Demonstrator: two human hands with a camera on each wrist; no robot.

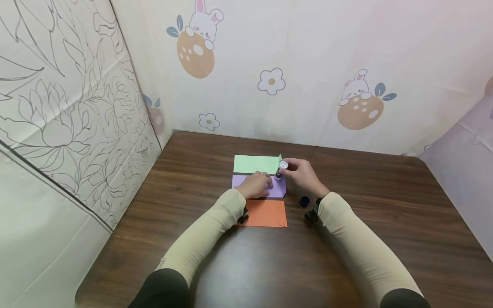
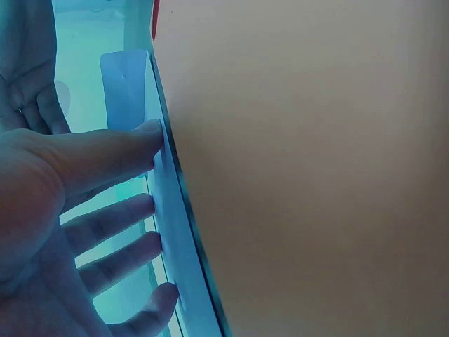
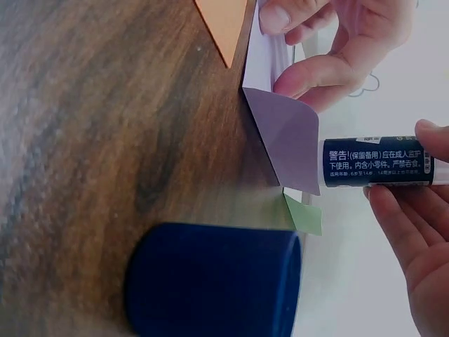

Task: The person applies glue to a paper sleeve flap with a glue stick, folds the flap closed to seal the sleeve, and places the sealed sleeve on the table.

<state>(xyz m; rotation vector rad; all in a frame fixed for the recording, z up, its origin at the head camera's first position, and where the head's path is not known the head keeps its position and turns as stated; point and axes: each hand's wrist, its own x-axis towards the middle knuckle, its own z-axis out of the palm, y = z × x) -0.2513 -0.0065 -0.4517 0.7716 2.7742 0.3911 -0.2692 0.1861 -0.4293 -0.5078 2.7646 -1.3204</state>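
Brown table [image 1: 250, 265]: orange envelope [image 1: 266, 213] nearest, loose cap [image 1: 304, 201] to its right. Left hand [image 1: 255, 185], fingers spread, presses purple envelope [image 1: 278, 189]; right hand [image 1: 303, 173] pinches glue stick [image 1: 278, 174] at its flap [image 3: 287, 140]. Probably best: envelope held down, flap flat, light even strokes to edges. Glue tip contact can't be made out; orange's left end blocked by wrist gear [image 1: 243, 216]. Green envelope [image 1: 255, 164] beyond, then wall [image 1: 308, 38], prints [image 1: 195, 55] cut off at top.

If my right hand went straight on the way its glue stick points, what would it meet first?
Probably the purple flap: the end of the glue stick faces it, though whether they touch is unclear.
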